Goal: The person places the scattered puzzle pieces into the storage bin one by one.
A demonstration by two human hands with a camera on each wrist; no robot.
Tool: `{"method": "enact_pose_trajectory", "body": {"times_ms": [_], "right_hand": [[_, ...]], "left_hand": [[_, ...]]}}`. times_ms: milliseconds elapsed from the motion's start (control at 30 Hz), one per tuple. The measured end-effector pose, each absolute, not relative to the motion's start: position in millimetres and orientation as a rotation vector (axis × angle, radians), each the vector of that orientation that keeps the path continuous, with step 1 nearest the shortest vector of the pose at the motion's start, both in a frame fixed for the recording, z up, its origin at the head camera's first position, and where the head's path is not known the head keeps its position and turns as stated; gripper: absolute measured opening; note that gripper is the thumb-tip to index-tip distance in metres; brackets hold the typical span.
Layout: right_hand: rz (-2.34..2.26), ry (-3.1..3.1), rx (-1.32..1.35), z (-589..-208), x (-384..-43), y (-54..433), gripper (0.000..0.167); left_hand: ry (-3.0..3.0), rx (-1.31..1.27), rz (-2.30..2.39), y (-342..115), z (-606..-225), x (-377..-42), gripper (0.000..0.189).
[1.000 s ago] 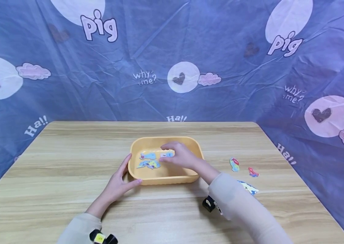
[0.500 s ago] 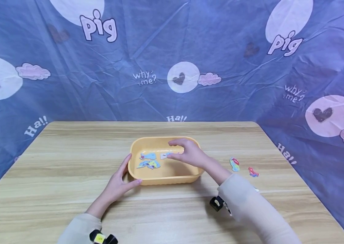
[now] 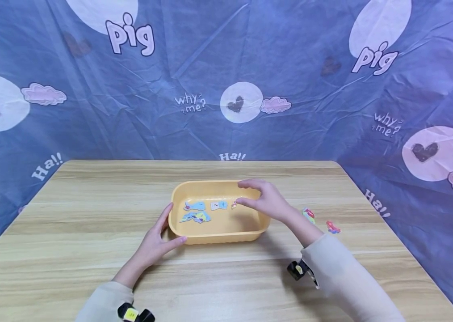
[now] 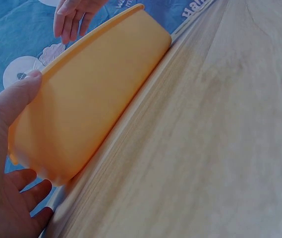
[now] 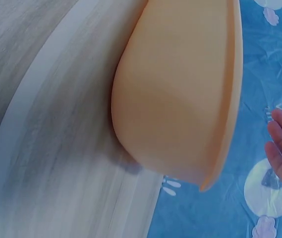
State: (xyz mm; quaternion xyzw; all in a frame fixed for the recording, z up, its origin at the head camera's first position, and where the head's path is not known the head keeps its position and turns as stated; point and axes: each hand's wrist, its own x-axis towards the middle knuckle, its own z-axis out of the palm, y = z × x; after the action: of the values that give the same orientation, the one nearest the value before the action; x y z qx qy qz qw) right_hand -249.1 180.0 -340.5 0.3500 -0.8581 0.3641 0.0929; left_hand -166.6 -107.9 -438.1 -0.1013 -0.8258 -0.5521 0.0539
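Observation:
A shallow yellow-orange plastic tub (image 3: 210,238) stands on the table. My left hand (image 3: 155,241) grips its left end, the thumb at the front rim and the fingers around the side; the left wrist view shows the thumb pressed to the rim. Inside lie flat, printed cut-out pieces: a light blue one (image 3: 198,206), a larger blue and yellow one (image 3: 195,217), a white and blue one (image 3: 219,205) and a tiny red and yellow one (image 3: 233,205). Over the tub's right end hovers my right hand (image 3: 268,200), thumb and fingers apart, holding nothing.
Right of the tub, a green and red piece (image 3: 309,214) and a red and blue piece (image 3: 333,227) lie on the wooden table (image 3: 69,201). A blue printed cloth (image 3: 194,134) hangs behind the table and at its sides.
My right hand has drawn back rightward from the white and blue piece, uncovering it and the tiny piece beside it. The right sleeve now covers another piece on the table. My left hand stays put.

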Motion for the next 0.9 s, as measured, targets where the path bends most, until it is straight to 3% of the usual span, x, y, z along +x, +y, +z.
{"method": "enact_pose_trajectory", "body": {"times_ms": [600, 900], "right_hand": [[1.219, -2.488, 0.841, -337, -241, 222, 0.043], [1.222, -2.442, 0.788, -319, -216, 225, 0.034]], "left_hand": [[-2.503, -0.321, -1.663, -108, -438, -166, 0.091], [-2.510, -0.323, -1.657, -108, -438, -166, 0.091]]}}
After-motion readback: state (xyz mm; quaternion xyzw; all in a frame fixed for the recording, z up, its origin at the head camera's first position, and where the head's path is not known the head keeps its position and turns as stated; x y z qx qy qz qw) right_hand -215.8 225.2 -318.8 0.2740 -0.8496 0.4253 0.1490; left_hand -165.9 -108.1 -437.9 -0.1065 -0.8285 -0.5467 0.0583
